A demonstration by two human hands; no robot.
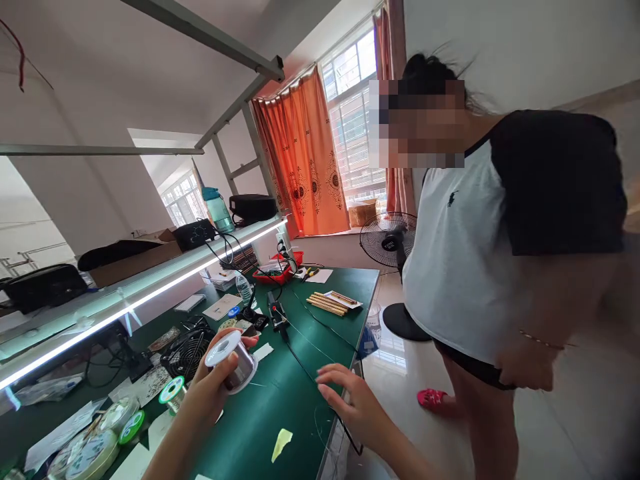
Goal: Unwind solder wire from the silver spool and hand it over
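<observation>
My left hand [216, 373] is wrapped around a spool of thin silvery wire [240, 368], raised above the green tabletop. The spool has clear flanges and is tilted, and a fine strand seems to stick out at its lower right. Over the table's right edge is my right hand [357, 403], its fingers loosely bent and apart. I see nothing held in it, though fine pale strands hang close by. Below and between the hands lies a torn yellow paper scrap [281, 445].
A green-rimmed spool [173, 392] and several round reels [95, 453] lie at the left. Further back are a black fan [187, 350], a power strip [276, 310], wooden sticks [327, 303] and a red basket [273, 272]. A person [460, 253] stands right of the table [305, 347].
</observation>
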